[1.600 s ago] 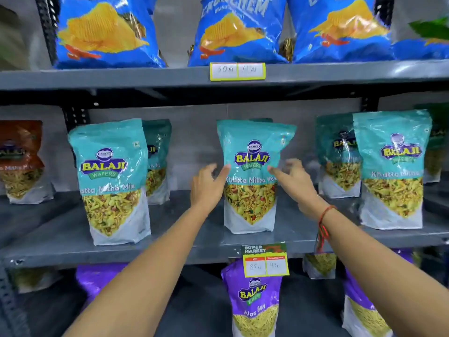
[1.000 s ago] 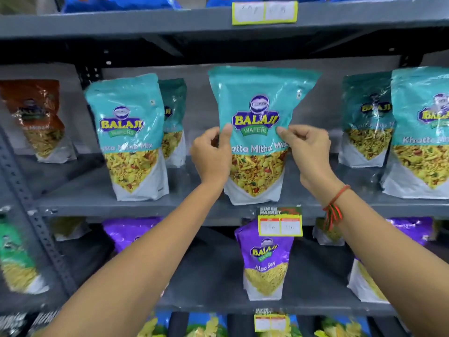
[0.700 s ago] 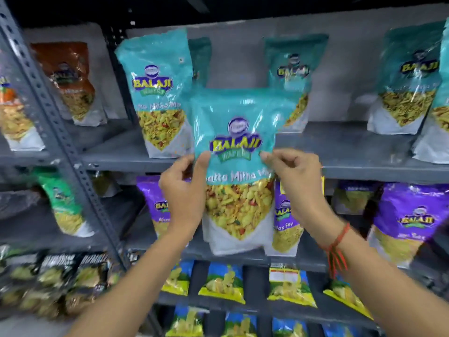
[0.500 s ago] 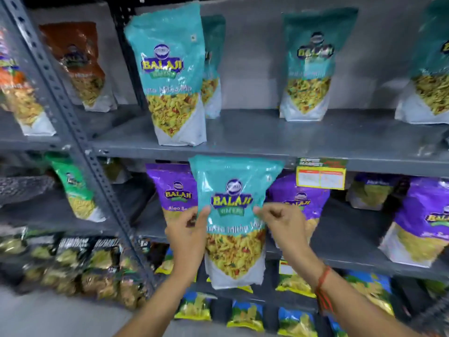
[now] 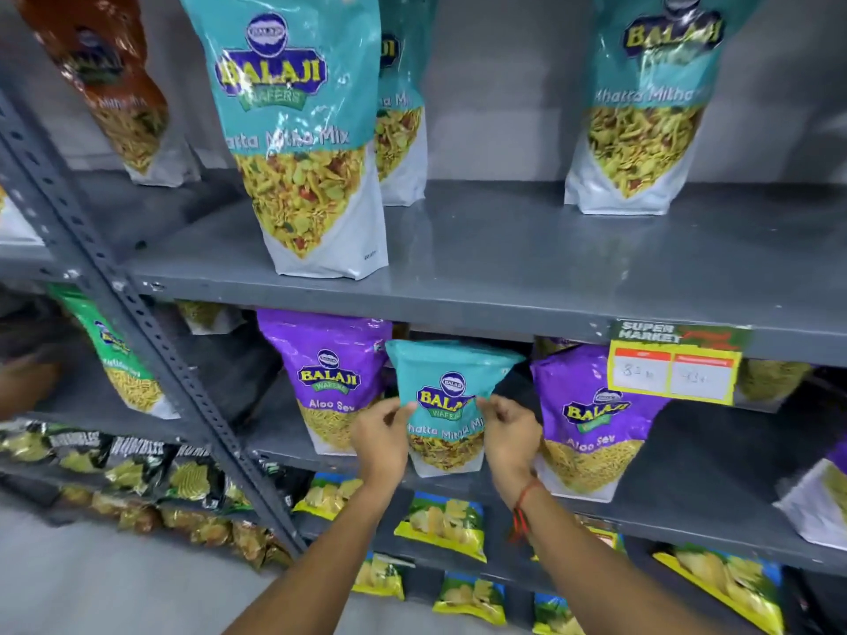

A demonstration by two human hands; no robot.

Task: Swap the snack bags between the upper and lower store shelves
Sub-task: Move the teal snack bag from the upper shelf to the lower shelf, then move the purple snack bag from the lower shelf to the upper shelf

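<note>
Teal snack bag [image 5: 451, 405] pinched upright by left hand [image 5: 380, 440] and right hand [image 5: 511, 440], each grip closed on one side edge, between two purple bags [image 5: 327, 382] on lower shelf [image 5: 687, 511]. Three teal bags standing on upper shelf [image 5: 504, 263].

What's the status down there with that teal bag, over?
Left hand and right hand grip teal bag. Bag at lower shelf, between two purple bags. Gap clear.
</note>
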